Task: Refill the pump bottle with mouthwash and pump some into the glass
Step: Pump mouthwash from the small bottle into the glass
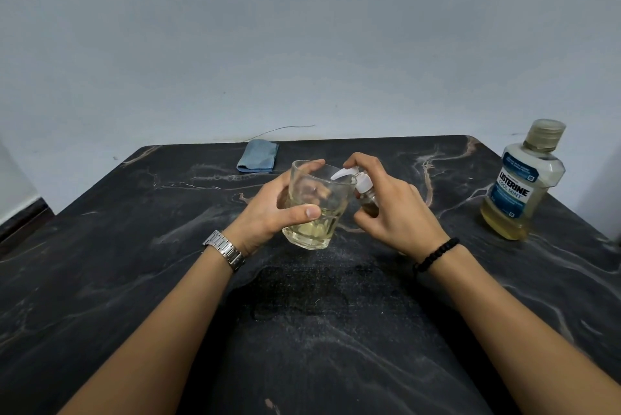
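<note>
Over a dark marbled table (134,280) we see the left hand (268,213) wrapped around a tilted glass (317,206) holding pale yellow liquid, while the right hand (396,209) clasps the small pump bottle (364,191) (nozzle at the rim), the mouthwash bottle (522,182) standing capped far right.

A dark marble-patterned table (134,280) with pale veins fills the lower frame. A folded blue cloth (257,156) lies at its far edge, upper centre. A capped mouthwash bottle (519,186) stands upright at right. A wet patch (302,293) darkens the middle.
</note>
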